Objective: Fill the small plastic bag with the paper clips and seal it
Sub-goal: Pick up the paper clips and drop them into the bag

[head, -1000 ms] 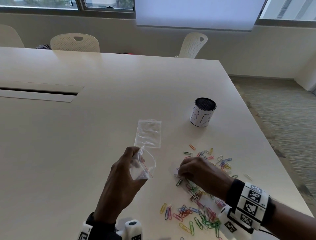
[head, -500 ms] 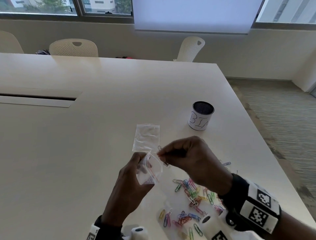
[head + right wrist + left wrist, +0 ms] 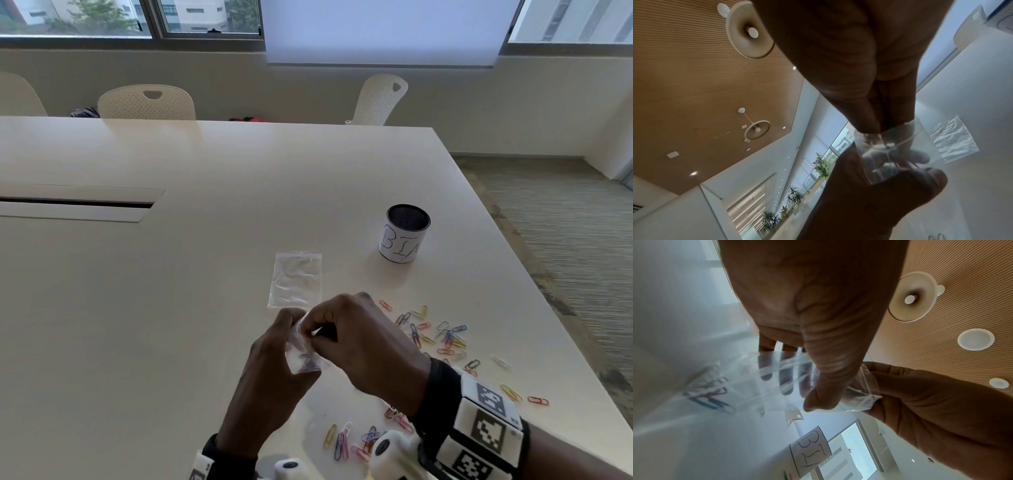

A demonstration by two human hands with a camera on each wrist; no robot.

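I'm early on — my left hand (image 3: 274,363) pinches the small bag (image 3: 303,353) open above the tabletop (image 3: 171,308) while my right hand (image 3: 359,335) pinches paper clips into its mouth — most clips (image 3: 442,337) lie loose, sealing undone.

Premises: an office meeting room. A long pale conference bench (image 3: 205,274) carries a recessed cable hatch (image 3: 78,205). White perforated chairs (image 3: 147,102) stand along its far edge. A lowered roller blind (image 3: 383,31) covers part of the window band (image 3: 102,17). Striped carpet (image 3: 565,240) covers the floor. Slatted wood ceiling (image 3: 684,81) holds round pendant lamps (image 3: 750,30). A mesh cup (image 3: 406,233) marked as a bin stands on the bench.
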